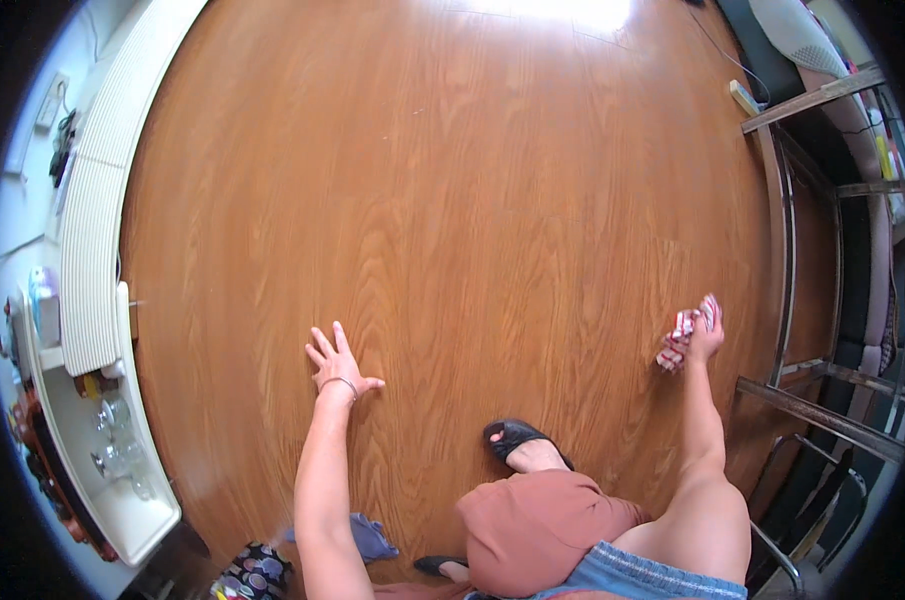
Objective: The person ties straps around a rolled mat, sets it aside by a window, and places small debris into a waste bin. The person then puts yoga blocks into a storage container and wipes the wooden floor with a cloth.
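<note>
My left hand (pixel 334 366) is stretched out over the wood-patterned floor (pixel 442 250) with its fingers spread and nothing in it. A thin bracelet circles that wrist. Off to the right, my right hand (pixel 707 340) is closed on a red and white striped cloth (pixel 677 342), which is bunched up and sticks out on both sides of the fist. The cloth appears to touch the floor. Whether the left palm rests on the floor or hovers just above it, I cannot tell.
Along the left stands a white cabinet with a ribbed shutter (pixel 97 200) and glassware (pixel 120 455) on its shelf. A metal frame (pixel 782 250) and a chair (pixel 822 500) are at the right. Near my feet lie a blue cloth (pixel 372 537) and a patterned bag (pixel 255 572).
</note>
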The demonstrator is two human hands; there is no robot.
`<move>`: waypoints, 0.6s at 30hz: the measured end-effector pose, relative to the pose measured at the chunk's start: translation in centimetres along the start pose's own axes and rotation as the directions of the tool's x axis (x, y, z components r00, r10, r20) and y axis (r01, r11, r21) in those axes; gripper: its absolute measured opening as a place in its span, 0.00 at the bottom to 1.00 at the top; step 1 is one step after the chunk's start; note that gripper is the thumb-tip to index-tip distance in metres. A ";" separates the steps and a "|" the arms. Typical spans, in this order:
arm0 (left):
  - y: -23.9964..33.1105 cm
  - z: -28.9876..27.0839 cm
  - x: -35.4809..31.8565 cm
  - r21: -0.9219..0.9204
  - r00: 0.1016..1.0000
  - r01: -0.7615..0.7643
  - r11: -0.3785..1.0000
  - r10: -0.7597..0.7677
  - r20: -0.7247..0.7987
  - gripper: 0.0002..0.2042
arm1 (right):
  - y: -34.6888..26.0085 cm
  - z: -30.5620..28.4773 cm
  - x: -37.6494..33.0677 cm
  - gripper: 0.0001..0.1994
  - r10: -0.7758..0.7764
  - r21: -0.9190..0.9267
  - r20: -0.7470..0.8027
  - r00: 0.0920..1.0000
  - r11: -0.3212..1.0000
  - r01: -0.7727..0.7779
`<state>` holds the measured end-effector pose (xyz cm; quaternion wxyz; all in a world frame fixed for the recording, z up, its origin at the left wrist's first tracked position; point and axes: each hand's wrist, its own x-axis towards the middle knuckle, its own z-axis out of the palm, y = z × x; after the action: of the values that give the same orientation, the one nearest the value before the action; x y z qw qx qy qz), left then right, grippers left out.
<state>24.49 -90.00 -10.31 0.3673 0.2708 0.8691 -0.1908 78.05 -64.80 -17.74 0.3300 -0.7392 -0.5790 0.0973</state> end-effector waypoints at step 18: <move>-0.5 0.4 0.6 0.089 0.997 0.060 0.994 -0.064 0.045 0.63 | -36.8 33.1 5.7 0.18 -0.527 0.251 0.466 0.711 0.849 0.464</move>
<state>24.07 -90.38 -10.90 0.3696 0.2549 0.8589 -0.2463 33.23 -43.03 -19.58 0.2174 -0.4816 -0.8162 0.2338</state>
